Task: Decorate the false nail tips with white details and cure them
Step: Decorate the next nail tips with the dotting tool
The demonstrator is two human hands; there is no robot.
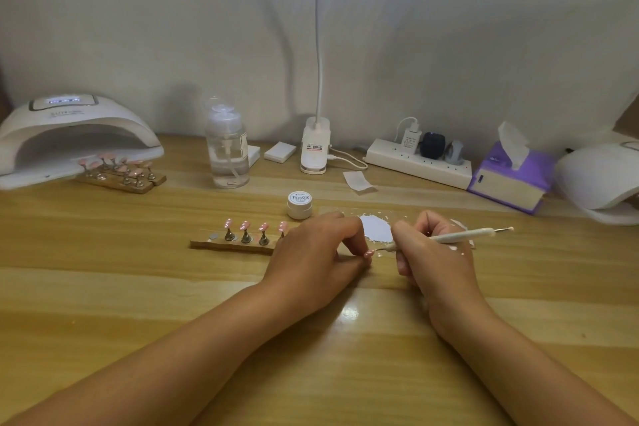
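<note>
Near the middle of the bench [138,287], just this side of a smear of white gel [376,227], both grips meet over one pink nail tip [369,253]. The left grip [321,252] is clenched on it. Thumb and curled fingers pinch what I take to be its stand, though the stand is hidden, and the hand rests low on the wood, likely to keep the tip from shaking. The right grip [432,252] is clenched pen-fashion round a dotting tool [449,236], taken close to the working end for control. The tool's long axis runs left to right, rising a little toward the right. Its fine point aims left and sits at or just short of the tip — contact is too small to tell. The tip seems to lie roughly along the same line, free end toward the tool. The gel is right behind the grips, so a reload is a short reach, and the jar [299,205] stands closed just beyond. A rack [238,245] beside the left grip carries four more pink tips upright on stands, with one spot bare. At far left, two further racks [121,176] sit at the mouth of the lamp [69,135], its display lit — probably there for curing.
</note>
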